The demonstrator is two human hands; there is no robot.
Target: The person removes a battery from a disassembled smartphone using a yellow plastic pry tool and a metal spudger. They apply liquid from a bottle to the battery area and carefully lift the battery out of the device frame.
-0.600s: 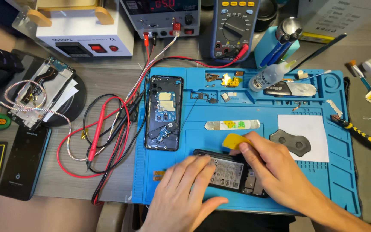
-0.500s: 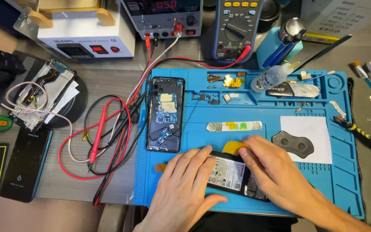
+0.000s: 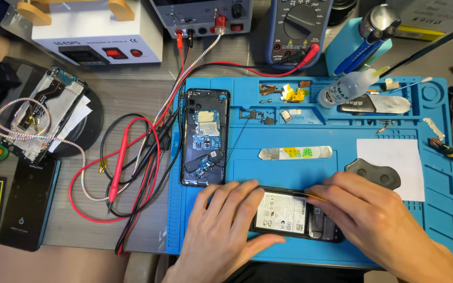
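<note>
An opened black phone (image 3: 295, 214) with its white-labelled battery showing lies sideways on the blue work mat (image 3: 300, 136). My left hand (image 3: 221, 230) presses down on the phone's left end, fingers spread over its edge. My right hand (image 3: 368, 215) covers the phone's right end and pinches a yellow pick (image 3: 316, 198), only a sliver of which shows at the phone's top edge. A second opened phone (image 3: 204, 137) with its circuit boards exposed lies upright on the mat's left part.
On the mat lie a metal pry strip (image 3: 295, 153), a dark phone part (image 3: 374, 174) on white paper, small parts and a squeeze bottle (image 3: 348, 88). Red and black probe leads (image 3: 132, 162) trail left. A multimeter (image 3: 299, 26), power supply and other phones stand around.
The yellow pick, plainly visible above the phone before, is now almost hidden under my right fingers at the phone's top edge. My left hand has settled onto the phone's left end.
</note>
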